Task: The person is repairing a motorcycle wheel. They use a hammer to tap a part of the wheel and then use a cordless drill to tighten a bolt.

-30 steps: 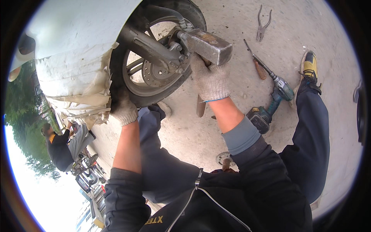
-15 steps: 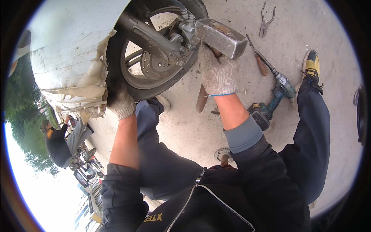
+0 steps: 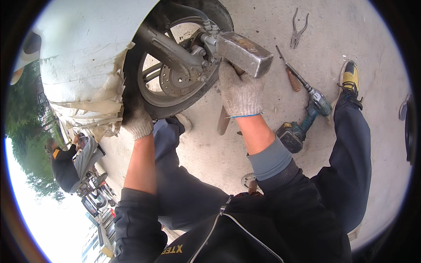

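My right hand (image 3: 241, 90), in a knitted work glove, is closed around the handle of a heavy hammer. The hammer's blocky steel head (image 3: 245, 52) is level with the lower fork end and brake parts (image 3: 205, 48) of a wheel; whether it touches them I cannot tell. Below the glove, the handle's end (image 3: 222, 122) sticks out. My left hand (image 3: 138, 120), also gloved, is against the black tyre (image 3: 175, 108) at its near left side. Its fingers disappear into shadow between the tyre and the pale body panel (image 3: 87, 57), so their grip is hidden.
On the concrete at right lie pliers (image 3: 298, 31), a wooden-handled tool (image 3: 293, 79) and a teal cordless power tool (image 3: 312, 110) with a long bit. A toothed metal disc (image 3: 248, 179) lies near my lap. Another person (image 3: 66, 164) sits at far left beside parked two-wheelers.
The whole view has shifted slightly. The hammer head and my right hand appear a little lower and further left. My left hand stays at the tyre.
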Demonstrator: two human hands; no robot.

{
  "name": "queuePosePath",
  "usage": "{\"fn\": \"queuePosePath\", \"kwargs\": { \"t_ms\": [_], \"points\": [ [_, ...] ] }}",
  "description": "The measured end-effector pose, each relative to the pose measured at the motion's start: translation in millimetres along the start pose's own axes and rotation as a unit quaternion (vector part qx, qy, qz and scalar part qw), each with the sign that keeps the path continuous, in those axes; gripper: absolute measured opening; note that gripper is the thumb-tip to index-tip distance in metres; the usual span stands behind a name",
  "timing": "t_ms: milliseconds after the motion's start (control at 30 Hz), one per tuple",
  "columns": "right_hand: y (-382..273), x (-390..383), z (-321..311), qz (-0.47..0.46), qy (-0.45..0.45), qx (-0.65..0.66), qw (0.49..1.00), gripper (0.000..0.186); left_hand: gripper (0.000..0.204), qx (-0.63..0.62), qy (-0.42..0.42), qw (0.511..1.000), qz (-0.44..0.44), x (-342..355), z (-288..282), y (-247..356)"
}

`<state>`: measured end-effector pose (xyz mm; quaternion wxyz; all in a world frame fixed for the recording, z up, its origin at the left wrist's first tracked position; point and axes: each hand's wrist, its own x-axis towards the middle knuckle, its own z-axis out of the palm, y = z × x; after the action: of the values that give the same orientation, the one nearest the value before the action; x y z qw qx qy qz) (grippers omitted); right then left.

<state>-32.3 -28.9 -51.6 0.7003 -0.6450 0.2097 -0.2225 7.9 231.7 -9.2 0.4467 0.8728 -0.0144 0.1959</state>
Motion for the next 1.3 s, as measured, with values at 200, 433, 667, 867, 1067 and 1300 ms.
{"fn": "queuePosePath", "kwargs": {
  "t_ms": [200, 433, 667, 867, 1067, 1300],
  "points": [
    [2.0, 3.5, 12.4, 0.036, 0.027, 0.01, 0.999, 0.029, 0.062, -0.089, -0.025, 0.995, -0.046, -7.0, -7.2, -5.9],
    [22.0, -10.9, 0.0, 0.075, -0.011, -0.031, 0.997, 0.025, 0.047, 0.056, 0.019, 0.998, -0.018, -5.3, -5.9, -8.2],
    [31.1, -21.9, -5.5, 0.248, 0.048, 0.064, 0.965, 0.022, 0.054, -0.047, -0.003, 0.999, -0.003, -4.6, -2.6, -6.4],
    [26.1, -27.5, 6.0, 0.209, 0.021, 0.053, 0.976, 0.018, 0.057, 0.041, 0.024, 0.998, 0.029, -3.9, -2.8, -8.7],
    [24.2, -19.2, 11.4, 0.201, 0.003, -0.019, 0.979, 0.024, 0.071, -0.072, 0.062, 0.995, -0.017, -7.5, -6.4, -10.7],
    [23.9, -17.4, 21.0, 0.238, 0.019, 0.025, 0.971, 0.022, 0.07, -0.045, 0.045, 0.998, 0.002, -5.3, -8.9, -11.2]
  ]
}}
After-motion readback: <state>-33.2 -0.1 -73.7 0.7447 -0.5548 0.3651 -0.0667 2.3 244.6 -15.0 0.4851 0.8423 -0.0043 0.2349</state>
